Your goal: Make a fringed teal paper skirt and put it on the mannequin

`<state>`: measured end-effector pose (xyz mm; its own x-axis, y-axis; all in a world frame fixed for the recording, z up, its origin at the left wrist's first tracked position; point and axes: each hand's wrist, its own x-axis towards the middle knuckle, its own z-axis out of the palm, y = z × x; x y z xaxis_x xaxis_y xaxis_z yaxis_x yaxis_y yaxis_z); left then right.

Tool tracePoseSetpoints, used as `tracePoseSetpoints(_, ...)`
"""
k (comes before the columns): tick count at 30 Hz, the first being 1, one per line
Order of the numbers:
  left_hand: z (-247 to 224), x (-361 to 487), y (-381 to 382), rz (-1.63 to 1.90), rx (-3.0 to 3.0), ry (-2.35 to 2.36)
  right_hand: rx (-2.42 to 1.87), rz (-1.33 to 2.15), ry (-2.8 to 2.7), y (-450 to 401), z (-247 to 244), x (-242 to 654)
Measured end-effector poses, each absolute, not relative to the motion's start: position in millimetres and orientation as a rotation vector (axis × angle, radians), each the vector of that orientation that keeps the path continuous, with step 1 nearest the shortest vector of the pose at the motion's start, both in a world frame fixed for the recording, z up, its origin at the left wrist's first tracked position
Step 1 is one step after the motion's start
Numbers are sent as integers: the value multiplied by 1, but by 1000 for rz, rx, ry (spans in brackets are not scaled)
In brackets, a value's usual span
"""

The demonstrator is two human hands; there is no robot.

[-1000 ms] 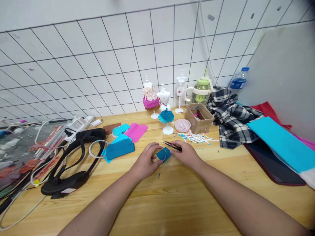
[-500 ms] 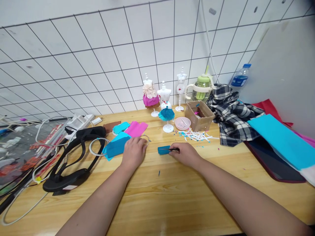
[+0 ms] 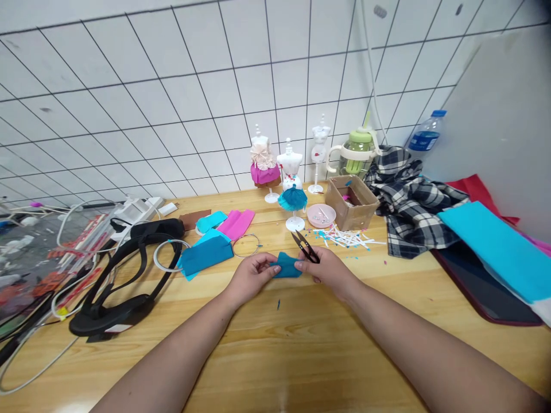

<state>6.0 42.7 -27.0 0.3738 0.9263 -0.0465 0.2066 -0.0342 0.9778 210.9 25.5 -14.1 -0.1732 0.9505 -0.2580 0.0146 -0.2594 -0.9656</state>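
Note:
A small teal piece of crepe paper (image 3: 287,266) is held between my two hands, low over the wooden table. My left hand (image 3: 255,276) pinches its left edge. With thumb and finger my right hand (image 3: 329,269) grips the right edge, and black thread snips (image 3: 306,248) lie in the same hand, blades apart and pointing up and left. Just behind is a white mini mannequin (image 3: 290,166) in a teal skirt. To the left rest a larger folded teal sheet (image 3: 209,255) and a magenta piece (image 3: 236,223).
Two more mannequins (image 3: 262,158) (image 3: 319,155), a pink dish (image 3: 321,215), a cardboard box (image 3: 357,209) and paper strips (image 3: 344,236) stand or lie behind. A black headset (image 3: 116,310) lies left; plaid cloth (image 3: 408,212) and a blue sheet (image 3: 495,246) are right.
My left hand has moved right from the larger teal sheet and taken hold of the small piece. That piece is now lifted and spread, and the snips have turned upward.

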Motion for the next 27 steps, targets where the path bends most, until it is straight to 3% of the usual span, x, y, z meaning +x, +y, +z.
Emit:
tracePoseSetpoints(5,-31,0,51,921,1637,1269,-1215,1404,-1346,32,-15,224)
tracePoseSetpoints(9,-37,-10,64,1104,1770,1429,-1114,1545,-1821,31,-10,236)
tracePoseSetpoints(12,-35,-15,65,1097,1976,1456,-1081,1534,-1830,34,-11,242)
tracePoseSetpoints(19,-18,-2,42,619,2568,801,-1290,1194,-1858,45,-23,248)
tracePoseSetpoints(27,-18,0,42,489,2612,860,-1617,507,-2257,37,-20,243)
